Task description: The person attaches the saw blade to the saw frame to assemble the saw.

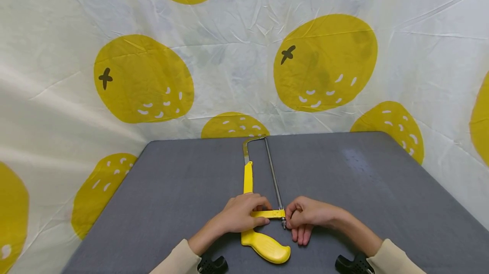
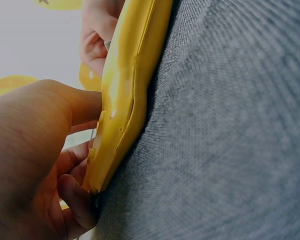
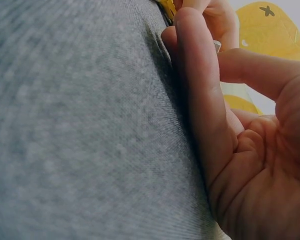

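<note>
A hacksaw (image 1: pixel 267 248) with a yellow handle and a metal bow lies on the grey tabletop, its blade (image 1: pixel 273 172) side turned right. My left hand (image 1: pixel 244 212) grips the yellow frame just above the handle, thumb and fingers on either side of the short crossbar. In the left wrist view the yellow handle (image 2: pixel 127 80) hides part of the fingers. At the blade's near end sits a small metal tension screw (image 1: pixel 284 223). My right hand (image 1: pixel 311 216) pinches at this screw with thumb and index finger, its other fingers resting low near the tabletop.
The grey tabletop (image 1: pixel 183 180) spreads around the hacksaw to a rounded far edge. Behind and beside it hangs a white cloth (image 1: pixel 237 74) with large yellow fruit prints. Black wrist devices (image 1: pixel 355 263) sit by both beige sleeves (image 1: pixel 393 259).
</note>
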Motion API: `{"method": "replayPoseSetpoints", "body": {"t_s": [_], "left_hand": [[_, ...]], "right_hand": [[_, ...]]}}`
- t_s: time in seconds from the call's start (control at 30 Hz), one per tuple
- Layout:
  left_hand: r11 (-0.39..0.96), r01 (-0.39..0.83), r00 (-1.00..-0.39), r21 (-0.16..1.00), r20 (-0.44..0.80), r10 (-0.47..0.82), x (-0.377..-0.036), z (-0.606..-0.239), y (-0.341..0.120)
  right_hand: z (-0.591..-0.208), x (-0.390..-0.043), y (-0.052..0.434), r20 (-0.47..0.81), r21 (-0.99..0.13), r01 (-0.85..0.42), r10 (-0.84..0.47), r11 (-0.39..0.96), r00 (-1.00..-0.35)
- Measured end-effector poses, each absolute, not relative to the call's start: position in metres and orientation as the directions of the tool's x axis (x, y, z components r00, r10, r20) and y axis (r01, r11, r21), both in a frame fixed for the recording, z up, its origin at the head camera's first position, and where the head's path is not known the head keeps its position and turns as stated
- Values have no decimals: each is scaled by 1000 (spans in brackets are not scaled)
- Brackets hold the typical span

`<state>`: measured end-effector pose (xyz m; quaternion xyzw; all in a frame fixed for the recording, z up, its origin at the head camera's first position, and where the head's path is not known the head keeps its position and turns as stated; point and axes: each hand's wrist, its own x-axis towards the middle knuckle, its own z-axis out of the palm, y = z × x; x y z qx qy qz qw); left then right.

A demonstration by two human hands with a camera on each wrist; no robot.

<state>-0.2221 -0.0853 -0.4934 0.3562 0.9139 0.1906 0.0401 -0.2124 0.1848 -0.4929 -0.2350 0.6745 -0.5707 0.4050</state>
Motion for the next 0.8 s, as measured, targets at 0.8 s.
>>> {"method": "replayPoseSetpoints", "body": {"t_s": [0.8], "left_hand": [[681, 630, -749, 373, 59, 660, -221, -492, -85]], "right_hand": [[-490, -211, 182, -310, -951, 166, -776, 262, -549]]}}
